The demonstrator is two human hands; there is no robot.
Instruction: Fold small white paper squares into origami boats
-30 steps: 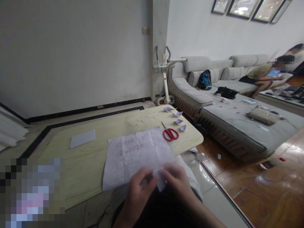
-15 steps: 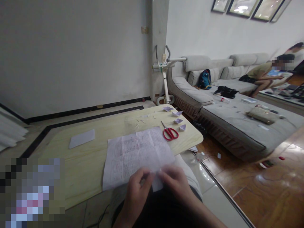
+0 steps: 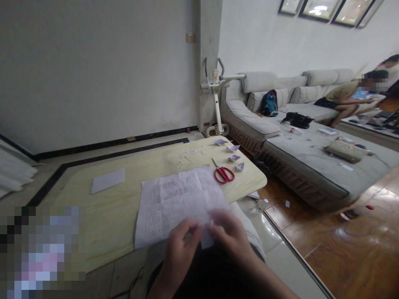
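Your left hand (image 3: 184,238) and right hand (image 3: 229,231) pinch a small paper piece (image 3: 206,239) between them, just off the tabletop's (image 3: 118,220) near edge; fingers and blur hide its folds. The printed sheet (image 3: 181,203) overhangs that edge, its print unreadable. Pixelation covers the tabletop's near-left corner.

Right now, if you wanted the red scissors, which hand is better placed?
Likely the right hand: it is nearer the red-handled scissors than the left hand. Both hold a small paper piece, though, so the right would have to let go first.
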